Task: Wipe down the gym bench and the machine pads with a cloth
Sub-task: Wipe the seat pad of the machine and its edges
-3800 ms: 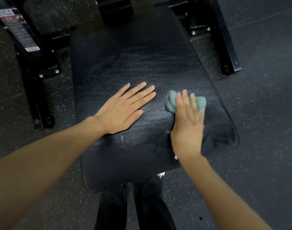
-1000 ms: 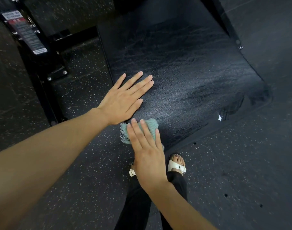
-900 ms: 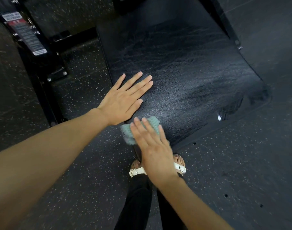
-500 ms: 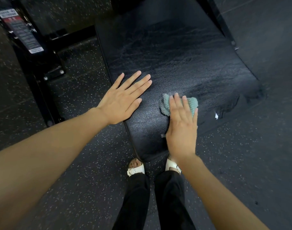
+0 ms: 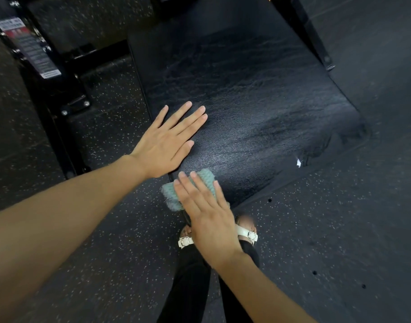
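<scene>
Progress looks partial: the right hand [image 5: 211,220], fingers straight, presses the teal cloth [image 5: 171,197] on the gym bench [image 5: 246,101] near corner. The left hand [image 5: 164,145] lies flat beside it. Streaks suggest the bench is mostly wiped; the machine pads likely remain.

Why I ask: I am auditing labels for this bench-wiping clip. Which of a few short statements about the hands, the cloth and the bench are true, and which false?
1. The right hand presses the teal cloth with straight fingers. True.
2. The cloth lies at the far end of the bench pad. False: it is at the pad's near corner, on the person's left, close to the feet.
3. The left hand lies flat on the pad, palm down. True.
4. The left hand grips a spray bottle. False: it holds nothing.
5. The person wears white sandals. True.
</scene>
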{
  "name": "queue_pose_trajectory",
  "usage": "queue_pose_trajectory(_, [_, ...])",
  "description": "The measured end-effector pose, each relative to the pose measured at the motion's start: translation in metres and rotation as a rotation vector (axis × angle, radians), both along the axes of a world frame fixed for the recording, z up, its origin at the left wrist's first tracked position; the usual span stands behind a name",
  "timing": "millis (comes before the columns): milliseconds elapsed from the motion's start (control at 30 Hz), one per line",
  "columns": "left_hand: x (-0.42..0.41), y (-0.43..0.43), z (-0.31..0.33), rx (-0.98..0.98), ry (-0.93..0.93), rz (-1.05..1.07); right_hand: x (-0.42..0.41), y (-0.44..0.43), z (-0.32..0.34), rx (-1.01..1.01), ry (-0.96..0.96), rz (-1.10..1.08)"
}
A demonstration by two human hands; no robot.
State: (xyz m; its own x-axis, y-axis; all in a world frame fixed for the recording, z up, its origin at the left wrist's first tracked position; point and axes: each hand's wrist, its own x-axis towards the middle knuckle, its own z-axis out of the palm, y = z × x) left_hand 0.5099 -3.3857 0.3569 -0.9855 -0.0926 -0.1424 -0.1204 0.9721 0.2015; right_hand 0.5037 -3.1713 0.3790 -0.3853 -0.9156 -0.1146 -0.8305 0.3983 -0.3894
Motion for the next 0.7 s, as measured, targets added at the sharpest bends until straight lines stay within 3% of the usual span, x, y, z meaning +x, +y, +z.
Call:
queue_pose_trajectory(300, [0.000, 0.018, 0.004, 0.011, -0.024, 0.039, -0.126, 0.038, 0.001, 0.030, 0.082, -0.332])
queue_pose_trajectory(467, [-0.004, 0.033, 0.005, 0.013, -0.019, 0.036, -0.117, 0.026, 0.001, 0.014, 0.100, -0.508])
queue_pose_trajectory(533, [-0.007, 0.039, 0.005, 0.011, -0.012, 0.027, -0.097, 0.019, 0.004, 0.002, 0.099, -0.489])
queue_pose_trajectory(700, [-0.016, 0.056, 0.004, 0.010, -0.003, 0.027, -0.056, 0.025, -0.003, -0.001, 0.108, -0.206])
